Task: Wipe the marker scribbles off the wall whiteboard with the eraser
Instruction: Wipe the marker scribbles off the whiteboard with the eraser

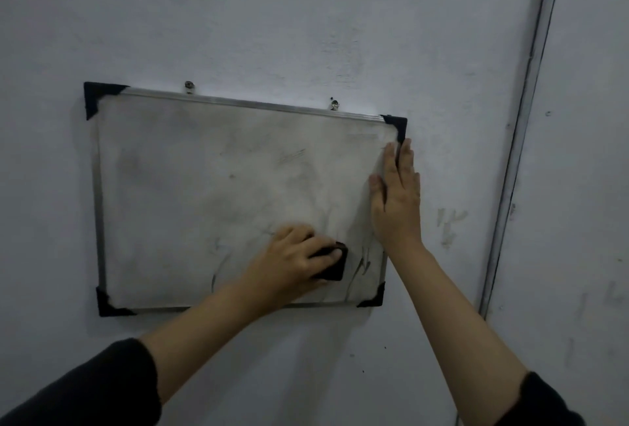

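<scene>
A small whiteboard (pixel 190 187) with a metal frame and black corner caps hangs slightly tilted on the grey wall. Its surface is smudged grey, with faint marker strokes (pixel 362 264) near the lower right and thin lines (pixel 218 269) at the lower middle. My left hand (pixel 292 257) presses a black eraser (pixel 332 264) flat against the board's lower right area. My right hand (pixel 396 197) lies flat with fingers spread over the board's right edge, below the top right corner cap.
Two screws (pixel 188 86) (pixel 334 104) hold the board's top edge. A vertical metal strip (pixel 517 153) runs down the wall to the right. Scuff marks (pixel 449 224) stain the wall beside the board.
</scene>
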